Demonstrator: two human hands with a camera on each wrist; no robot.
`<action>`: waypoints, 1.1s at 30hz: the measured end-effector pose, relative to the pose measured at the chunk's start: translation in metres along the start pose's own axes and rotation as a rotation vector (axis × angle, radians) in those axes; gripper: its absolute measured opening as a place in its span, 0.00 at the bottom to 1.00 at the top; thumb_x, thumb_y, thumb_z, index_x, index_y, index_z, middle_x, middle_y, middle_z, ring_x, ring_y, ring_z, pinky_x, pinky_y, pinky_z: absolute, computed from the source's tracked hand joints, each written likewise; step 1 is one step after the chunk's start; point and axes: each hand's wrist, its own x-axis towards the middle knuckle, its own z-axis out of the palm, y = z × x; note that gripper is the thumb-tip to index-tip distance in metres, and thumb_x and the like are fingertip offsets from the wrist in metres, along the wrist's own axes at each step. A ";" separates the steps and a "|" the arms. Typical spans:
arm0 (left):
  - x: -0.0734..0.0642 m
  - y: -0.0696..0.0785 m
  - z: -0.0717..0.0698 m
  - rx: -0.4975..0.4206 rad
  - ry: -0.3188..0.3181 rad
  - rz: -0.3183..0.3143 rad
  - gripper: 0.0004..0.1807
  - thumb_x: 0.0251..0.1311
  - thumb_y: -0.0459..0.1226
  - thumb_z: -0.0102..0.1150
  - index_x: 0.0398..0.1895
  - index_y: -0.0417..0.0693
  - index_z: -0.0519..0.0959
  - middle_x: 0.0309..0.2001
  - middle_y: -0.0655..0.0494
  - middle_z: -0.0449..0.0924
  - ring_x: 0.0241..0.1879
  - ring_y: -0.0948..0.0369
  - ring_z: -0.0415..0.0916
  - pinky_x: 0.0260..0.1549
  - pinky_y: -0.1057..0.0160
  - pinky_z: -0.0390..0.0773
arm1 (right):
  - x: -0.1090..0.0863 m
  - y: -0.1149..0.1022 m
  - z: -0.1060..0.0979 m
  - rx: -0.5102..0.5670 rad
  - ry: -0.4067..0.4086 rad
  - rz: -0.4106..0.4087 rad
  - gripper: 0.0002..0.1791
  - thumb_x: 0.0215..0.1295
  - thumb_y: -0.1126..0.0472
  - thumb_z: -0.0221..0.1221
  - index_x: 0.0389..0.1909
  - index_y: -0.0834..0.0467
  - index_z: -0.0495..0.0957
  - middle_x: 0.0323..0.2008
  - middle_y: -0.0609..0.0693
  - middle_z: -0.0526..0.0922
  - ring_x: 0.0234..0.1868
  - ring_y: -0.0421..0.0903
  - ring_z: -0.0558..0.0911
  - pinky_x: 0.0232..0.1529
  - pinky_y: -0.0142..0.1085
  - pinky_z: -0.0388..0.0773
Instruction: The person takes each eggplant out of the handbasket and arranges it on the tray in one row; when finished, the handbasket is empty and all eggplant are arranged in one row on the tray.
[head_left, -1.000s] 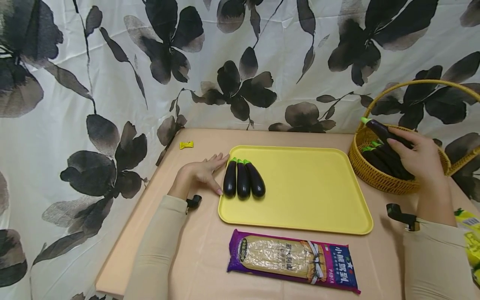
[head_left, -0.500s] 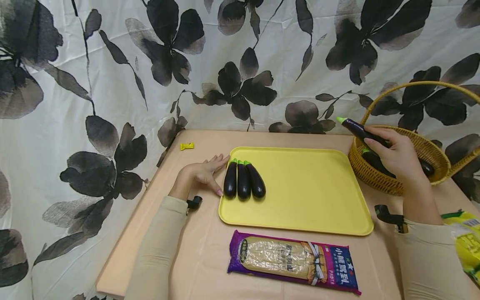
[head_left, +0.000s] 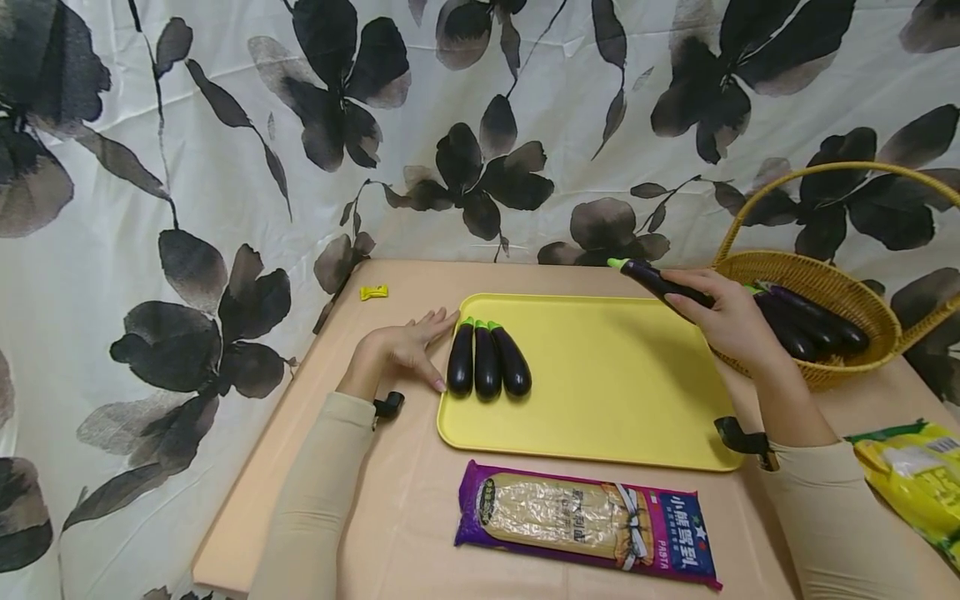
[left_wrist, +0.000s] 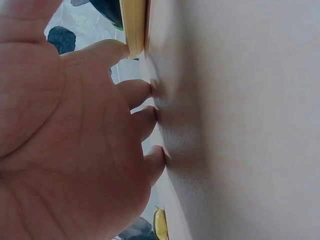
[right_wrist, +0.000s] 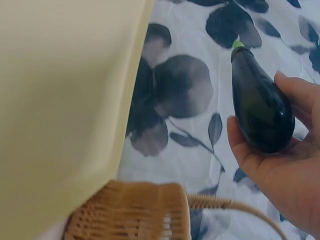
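Observation:
Over the far right corner of the yellow tray (head_left: 600,400), my right hand (head_left: 731,321) grips a dark eggplant (head_left: 652,279) by its thick end, green stem pointing left. The right wrist view shows the same eggplant (right_wrist: 262,105) between thumb and fingers, clear of the tray. My left hand (head_left: 401,350) rests at the tray's left edge, fingers spread. In the left wrist view its fingertips (left_wrist: 157,155) touch the table and one digit meets the tray's rim. Three eggplants (head_left: 487,360) lie side by side at the tray's left end. More eggplants (head_left: 817,321) are in the wicker basket (head_left: 855,279).
A purple pasta packet (head_left: 585,525) lies in front of the tray. At the right edge is a yellow bag (head_left: 911,479). A small yellow wrapped piece (head_left: 373,292) sits at the back left. The basket's tall handle (head_left: 832,169) arches above it. A floral curtain (head_left: 465,83) hangs behind the table.
My right hand has lifted an eggplant from the basket and carried it left, over the tray's far right corner. The left hand has stayed at the tray's edge.

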 end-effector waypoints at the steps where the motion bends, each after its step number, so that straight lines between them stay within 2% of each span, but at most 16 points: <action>1: 0.000 0.000 0.000 0.002 0.000 0.001 0.82 0.36 0.59 0.85 0.86 0.61 0.33 0.85 0.49 0.22 0.84 0.49 0.17 0.80 0.39 0.26 | 0.001 -0.001 0.003 0.003 -0.009 -0.009 0.27 0.78 0.50 0.58 0.73 0.51 0.74 0.72 0.59 0.72 0.75 0.66 0.66 0.69 0.71 0.63; 5: 0.001 0.001 -0.001 0.005 -0.001 0.001 0.82 0.36 0.60 0.85 0.86 0.61 0.33 0.85 0.48 0.22 0.84 0.50 0.17 0.81 0.40 0.26 | 0.005 -0.003 0.014 0.007 -0.054 -0.054 0.25 0.78 0.53 0.59 0.72 0.53 0.75 0.72 0.60 0.72 0.75 0.65 0.66 0.69 0.69 0.64; 12: 0.001 0.003 -0.003 -0.010 -0.002 -0.009 0.82 0.35 0.59 0.86 0.86 0.61 0.34 0.85 0.49 0.22 0.84 0.50 0.17 0.81 0.40 0.26 | 0.014 -0.003 0.034 -0.015 -0.126 -0.132 0.23 0.76 0.60 0.61 0.69 0.57 0.78 0.66 0.61 0.78 0.68 0.62 0.75 0.65 0.62 0.72; 16: 0.001 0.004 -0.003 -0.015 -0.002 -0.014 0.81 0.36 0.59 0.86 0.86 0.60 0.34 0.86 0.49 0.22 0.84 0.49 0.18 0.81 0.39 0.27 | 0.018 -0.005 0.041 -0.051 -0.190 -0.155 0.22 0.76 0.60 0.61 0.68 0.57 0.79 0.61 0.60 0.81 0.58 0.56 0.79 0.56 0.51 0.77; 19: 0.003 0.005 -0.003 -0.021 -0.002 -0.012 0.81 0.36 0.58 0.86 0.86 0.60 0.34 0.85 0.48 0.22 0.84 0.49 0.18 0.81 0.40 0.26 | 0.020 -0.006 0.047 -0.085 -0.252 -0.163 0.22 0.76 0.58 0.61 0.67 0.56 0.80 0.59 0.59 0.82 0.53 0.54 0.80 0.49 0.47 0.77; 26: 0.008 0.009 -0.003 -0.031 0.004 -0.018 0.83 0.35 0.58 0.87 0.86 0.60 0.33 0.85 0.48 0.22 0.84 0.50 0.17 0.81 0.41 0.25 | 0.028 -0.001 0.063 -0.119 -0.371 -0.198 0.21 0.74 0.59 0.63 0.65 0.57 0.81 0.58 0.60 0.83 0.59 0.59 0.81 0.58 0.56 0.79; 33: 0.014 0.010 -0.003 -0.004 0.013 -0.012 0.82 0.36 0.60 0.85 0.86 0.59 0.33 0.85 0.46 0.22 0.84 0.48 0.17 0.81 0.40 0.26 | 0.036 0.002 0.077 -0.182 -0.486 -0.244 0.25 0.70 0.61 0.67 0.67 0.58 0.79 0.57 0.61 0.83 0.58 0.59 0.81 0.55 0.55 0.80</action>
